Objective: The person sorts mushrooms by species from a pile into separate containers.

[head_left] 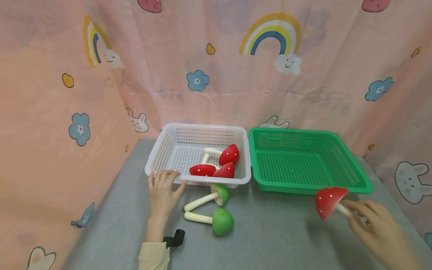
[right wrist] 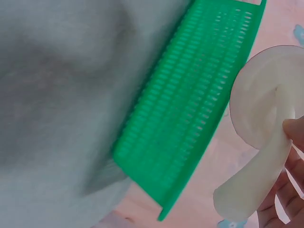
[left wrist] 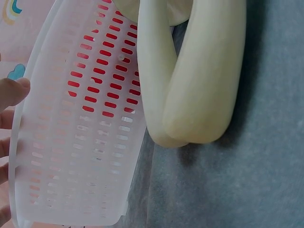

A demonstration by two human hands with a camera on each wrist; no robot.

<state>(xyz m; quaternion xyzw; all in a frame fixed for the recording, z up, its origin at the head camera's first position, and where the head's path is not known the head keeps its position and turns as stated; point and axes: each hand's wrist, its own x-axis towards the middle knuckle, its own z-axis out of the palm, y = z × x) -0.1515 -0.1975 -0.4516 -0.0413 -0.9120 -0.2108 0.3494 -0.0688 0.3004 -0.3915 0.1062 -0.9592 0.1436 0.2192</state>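
My left hand (head_left: 164,187) rests on the front left rim of a white basket (head_left: 161,154), fingers laid over the edge, thumb spread; its fingertips (left wrist: 12,92) show beside the basket wall (left wrist: 76,156). Inside lie three red mushrooms (head_left: 229,154). Two green-capped mushrooms (head_left: 221,194) (head_left: 222,221) lie on the cloth right of that hand, their pale stems (left wrist: 199,85) close up in the left wrist view. My right hand (head_left: 359,213) pinches the stem of a red mushroom (head_left: 329,201), held just in front of the empty green basket (head_left: 354,176). Its white underside (right wrist: 259,99) shows beside the green basket's wall (right wrist: 190,109).
A grey cloth (head_left: 276,232) covers the table. Pink curtains (head_left: 54,112) printed with rainbows and flowers close in the left, back and right sides. A black strap clip (head_left: 175,238) sits at my left wrist. The two baskets stand side by side at the back.
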